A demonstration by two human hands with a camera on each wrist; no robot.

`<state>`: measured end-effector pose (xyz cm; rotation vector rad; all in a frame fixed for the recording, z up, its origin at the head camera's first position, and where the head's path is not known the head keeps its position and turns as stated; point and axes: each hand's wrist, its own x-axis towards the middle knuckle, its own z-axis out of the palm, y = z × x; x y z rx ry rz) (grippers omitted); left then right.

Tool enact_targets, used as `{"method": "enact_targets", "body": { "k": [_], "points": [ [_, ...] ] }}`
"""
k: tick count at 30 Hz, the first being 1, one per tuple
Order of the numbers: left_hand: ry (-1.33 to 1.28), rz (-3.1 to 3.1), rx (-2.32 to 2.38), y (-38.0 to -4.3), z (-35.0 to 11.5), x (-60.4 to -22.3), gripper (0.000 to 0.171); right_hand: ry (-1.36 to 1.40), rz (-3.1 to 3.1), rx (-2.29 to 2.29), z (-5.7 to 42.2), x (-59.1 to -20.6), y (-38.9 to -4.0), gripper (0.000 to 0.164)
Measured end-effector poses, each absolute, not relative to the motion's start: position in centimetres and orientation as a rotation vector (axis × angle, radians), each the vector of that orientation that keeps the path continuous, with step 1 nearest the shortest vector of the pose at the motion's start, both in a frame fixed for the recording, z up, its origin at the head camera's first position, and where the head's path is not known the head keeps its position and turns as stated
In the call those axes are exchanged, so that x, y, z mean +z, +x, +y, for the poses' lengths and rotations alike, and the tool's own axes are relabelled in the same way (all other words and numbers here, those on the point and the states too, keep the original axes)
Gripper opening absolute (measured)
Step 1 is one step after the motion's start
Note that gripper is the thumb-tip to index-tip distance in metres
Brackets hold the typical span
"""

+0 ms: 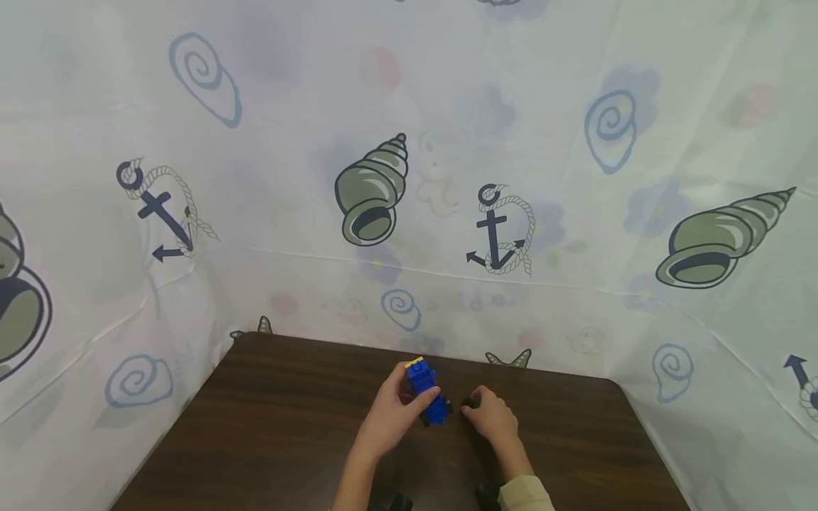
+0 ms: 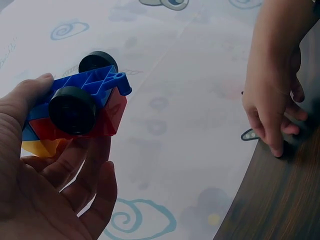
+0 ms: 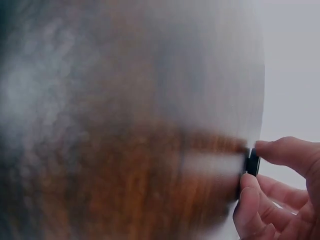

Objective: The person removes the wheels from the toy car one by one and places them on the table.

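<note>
My left hand (image 1: 385, 417) grips a block-built toy car (image 1: 423, 383) above the table, thumb on its blue underside. In the left wrist view the car shows a blue chassis (image 2: 92, 87) with black wheels (image 2: 72, 111) at one end. Red blocks (image 2: 111, 117) and a yellow block (image 2: 44, 148) sit on its other side, with the fingers behind them. To the right, my right hand (image 1: 495, 419) is low over the table, pinching a small black wheel (image 3: 254, 162) between thumb and fingers. In the head view the fingers partly hide this wheel.
The dark wooden table (image 1: 275, 411) has rounded far corners. A white curtain (image 1: 287, 177) printed with shells and anchors hangs behind it and on both sides. Dark wrist gear (image 1: 488, 497) shows near the sleeve (image 1: 525, 493) at the lower edge.
</note>
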<state>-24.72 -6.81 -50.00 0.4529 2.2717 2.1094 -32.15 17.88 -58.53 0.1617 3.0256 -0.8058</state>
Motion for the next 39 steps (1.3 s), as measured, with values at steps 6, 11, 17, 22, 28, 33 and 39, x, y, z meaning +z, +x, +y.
{"method": "enact_targets", "body": {
  "k": [6, 11, 17, 22, 28, 33, 39],
  "points": [
    [0.453, 2.271, 2.090, -24.8, -6.7, -50.0, 0.054, 0.153, 3.029, -0.874, 18.3, -58.7, -32.2, 0.043],
    [0.441, 2.251, 2.064, -24.6, -6.6, -50.1, 0.066, 0.145, 3.050, -1.055, 17.5, -57.3, -31.5, 0.045],
    [0.441, 2.242, 2.037, -24.6, -6.4, -50.5, 0.069, -0.026, 2.971, -1.445, 15.3, -54.4, -29.1, 0.062],
    [0.442, 2.258, 2.038, -24.8, -6.1, -50.5, 0.066, -0.190, 2.950, -1.589, 13.9, -52.6, -27.6, 0.067],
    [0.470, 2.252, 2.031, -24.9, -6.0, -50.7, 0.061, -0.405, 3.018, -1.534, 13.1, -51.7, -26.6, 0.055],
    [0.482, 2.255, 2.031, -25.0, -6.1, -50.7, 0.062, -0.530, 3.113, -1.434, 12.7, -51.6, -26.1, 0.049],
    [0.488, 2.233, 2.049, -25.1, -6.1, -51.0, 0.063, -0.600, 3.403, -1.073, 12.3, -52.2, -25.9, 0.042]
  ]
}}
